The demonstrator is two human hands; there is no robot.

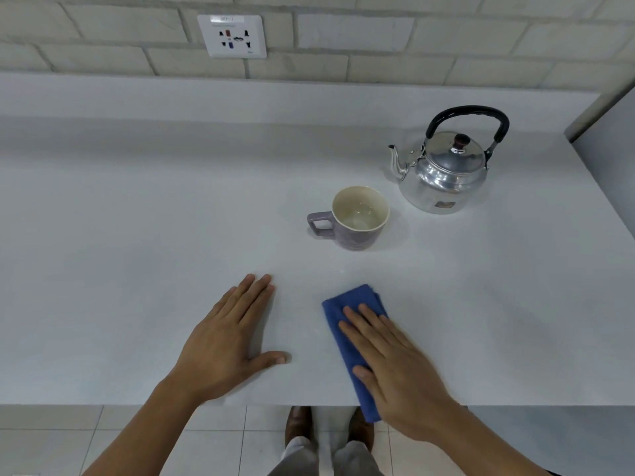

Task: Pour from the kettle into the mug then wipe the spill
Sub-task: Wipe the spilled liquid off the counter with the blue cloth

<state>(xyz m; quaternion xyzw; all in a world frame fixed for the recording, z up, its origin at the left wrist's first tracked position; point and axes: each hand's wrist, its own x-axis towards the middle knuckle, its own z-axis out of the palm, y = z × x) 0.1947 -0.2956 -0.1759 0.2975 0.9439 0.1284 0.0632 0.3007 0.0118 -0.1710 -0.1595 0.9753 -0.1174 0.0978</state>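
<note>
A shiny metal kettle [446,173] with a black handle stands upright at the right back of the white counter [137,218], spout pointing left. In front of it, to the left, sits a purple mug [357,218] with a cream inside and its handle facing left. A folded blue cloth [347,304] lies near the counter's front edge, its near end hanging over. My right hand [395,365] lies flat on top of the cloth, fingers spread. My left hand [226,341] rests flat on the bare counter to the left of the cloth, holding nothing.
A brick wall with a white power socket [233,36] rises behind the counter. A grey panel [611,139] closes off the right side. Below the front edge are the tiled floor and my shoes [299,427].
</note>
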